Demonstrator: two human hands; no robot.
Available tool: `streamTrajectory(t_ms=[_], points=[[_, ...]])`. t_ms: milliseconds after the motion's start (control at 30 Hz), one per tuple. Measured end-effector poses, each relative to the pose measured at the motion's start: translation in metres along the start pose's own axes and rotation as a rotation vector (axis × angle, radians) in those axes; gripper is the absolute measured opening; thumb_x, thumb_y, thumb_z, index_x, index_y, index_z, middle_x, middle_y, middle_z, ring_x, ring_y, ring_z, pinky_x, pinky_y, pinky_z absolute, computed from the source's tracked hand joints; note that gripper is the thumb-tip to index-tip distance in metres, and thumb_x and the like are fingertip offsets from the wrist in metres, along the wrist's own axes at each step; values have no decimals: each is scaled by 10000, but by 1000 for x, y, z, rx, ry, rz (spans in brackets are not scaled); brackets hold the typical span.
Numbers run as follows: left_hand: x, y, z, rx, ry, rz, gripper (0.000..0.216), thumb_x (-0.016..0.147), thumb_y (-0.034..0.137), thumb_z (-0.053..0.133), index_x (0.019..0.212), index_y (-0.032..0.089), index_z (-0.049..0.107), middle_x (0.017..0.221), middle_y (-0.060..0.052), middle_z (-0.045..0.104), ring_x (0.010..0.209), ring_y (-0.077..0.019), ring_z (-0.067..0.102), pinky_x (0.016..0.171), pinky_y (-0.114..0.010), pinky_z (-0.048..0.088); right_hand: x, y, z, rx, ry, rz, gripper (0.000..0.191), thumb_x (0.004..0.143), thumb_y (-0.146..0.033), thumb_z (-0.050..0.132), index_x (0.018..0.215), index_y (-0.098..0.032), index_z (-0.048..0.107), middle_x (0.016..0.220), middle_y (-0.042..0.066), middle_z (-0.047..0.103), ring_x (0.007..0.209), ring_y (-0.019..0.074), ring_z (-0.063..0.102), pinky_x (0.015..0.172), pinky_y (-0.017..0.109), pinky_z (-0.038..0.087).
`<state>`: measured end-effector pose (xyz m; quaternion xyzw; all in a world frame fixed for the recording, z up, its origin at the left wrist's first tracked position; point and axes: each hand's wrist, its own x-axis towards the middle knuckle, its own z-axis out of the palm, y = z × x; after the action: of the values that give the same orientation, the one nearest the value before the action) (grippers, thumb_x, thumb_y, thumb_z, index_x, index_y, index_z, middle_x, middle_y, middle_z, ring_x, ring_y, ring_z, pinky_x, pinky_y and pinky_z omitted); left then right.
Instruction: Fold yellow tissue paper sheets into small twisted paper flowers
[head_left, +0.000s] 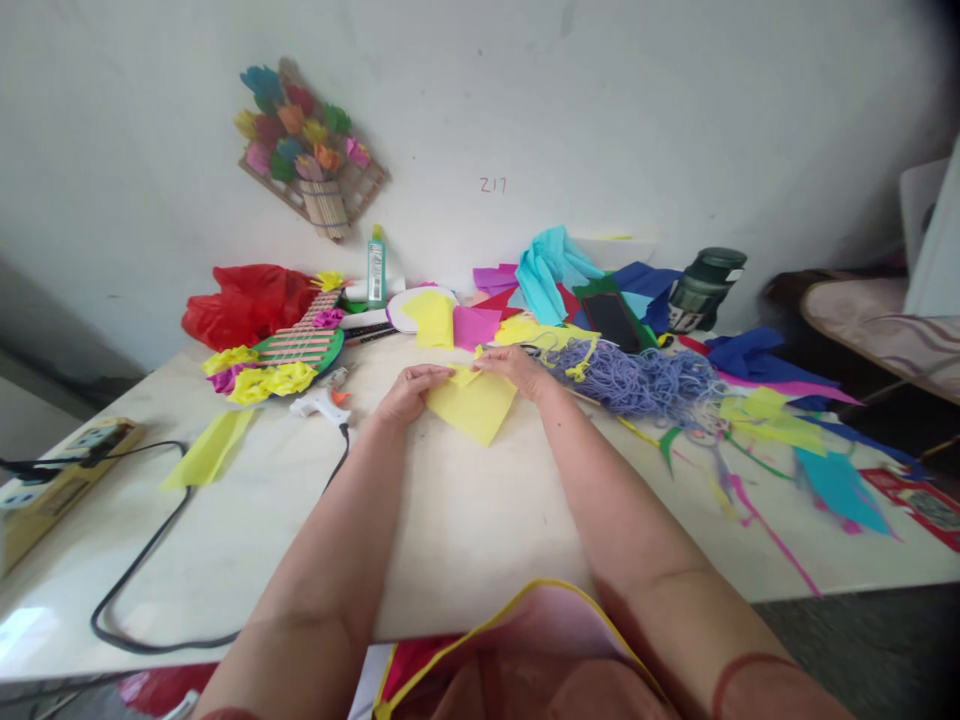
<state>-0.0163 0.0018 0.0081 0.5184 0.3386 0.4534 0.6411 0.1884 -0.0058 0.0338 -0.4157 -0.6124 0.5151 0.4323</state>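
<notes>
Both hands hold a square of thin yellow paper (pixel 476 408) just above the table, its far edge folded over. My left hand (pixel 412 390) pinches the upper left part of the sheet. On the upper right, my right hand (pixel 516 370) has thumb and fingers closed on the same sheet. One corner of the paper hangs toward me. To the left lies a white glue gun (pixel 322 406) with a dark cord. Another strip of yellow paper (pixel 212 450) rests farther left.
A green board with yellow and pink paper flowers (pixel 296 350) and red film (pixel 247 303) stand at the back left. A glue bottle (pixel 376 272) is near the wall. Tangled purple string (pixel 630 378), a phone (pixel 613 320) and a dark jar (pixel 705 288) lie right. A power strip (pixel 67 480) sits at left.
</notes>
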Motion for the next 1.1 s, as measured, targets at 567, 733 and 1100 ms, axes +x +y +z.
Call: streamTrajectory(t_ms=[567, 733, 1100], points=[[-1, 0, 5, 57, -70, -43, 277, 589, 311, 697, 793, 131, 647, 687, -34, 657, 577, -124, 580, 553, -228, 429, 4, 0, 7, -93, -14, 43, 261, 630, -144, 616, 887, -139, 663, 649, 1, 633, 575, 92, 554, 580, 213, 423], [-1, -1, 6, 255, -45, -60, 274, 571, 370, 706, 669, 138, 599, 551, 11, 590, 453, -90, 499, 447, -203, 342, 2, -6, 13, -197, -60, 22, 224, 628, -167, 622, 843, -121, 664, 609, -3, 619, 554, 90, 533, 564, 208, 410], [-1, -1, 9, 295, -62, -70, 291, 572, 395, 705, 674, 152, 583, 561, 13, 594, 459, -94, 514, 445, -204, 357, 4, -3, 12, -363, -13, -16, 207, 651, -326, 568, 578, -134, 548, 500, -41, 488, 484, 71, 428, 458, 190, 302]])
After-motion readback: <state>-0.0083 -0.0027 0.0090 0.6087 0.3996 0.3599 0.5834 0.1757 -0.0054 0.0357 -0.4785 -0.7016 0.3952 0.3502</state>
